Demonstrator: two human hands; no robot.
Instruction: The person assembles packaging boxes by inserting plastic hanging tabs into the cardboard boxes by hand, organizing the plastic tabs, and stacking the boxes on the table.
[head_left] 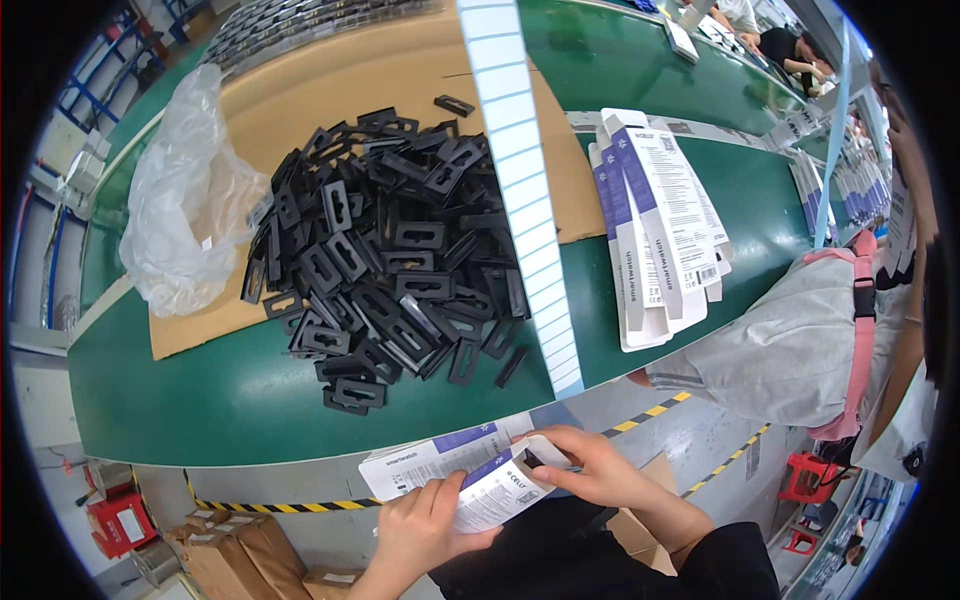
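Note:
Near the lower middle, in front of the table edge, I hold a long white carton (495,495) with a purple band. My left hand (428,520) is wrapped round its near left part. At the carton's right end, my right hand (590,468) is closed with fingers and thumb on the end panel. A small dark piece (533,459) shows at that end between the fingers; its kind is partly hidden. Just behind lies a second white and purple carton (410,465), partly covered by the held one and my hands.
A heap of black plastic hang tabs (400,250) covers brown cardboard (190,325) on the green table (230,400). Left of it sits a crumpled clear bag (185,210). A pale striped strip (525,180) separates it from stacked flat cartons (655,230). A person in grey (775,345) is at right.

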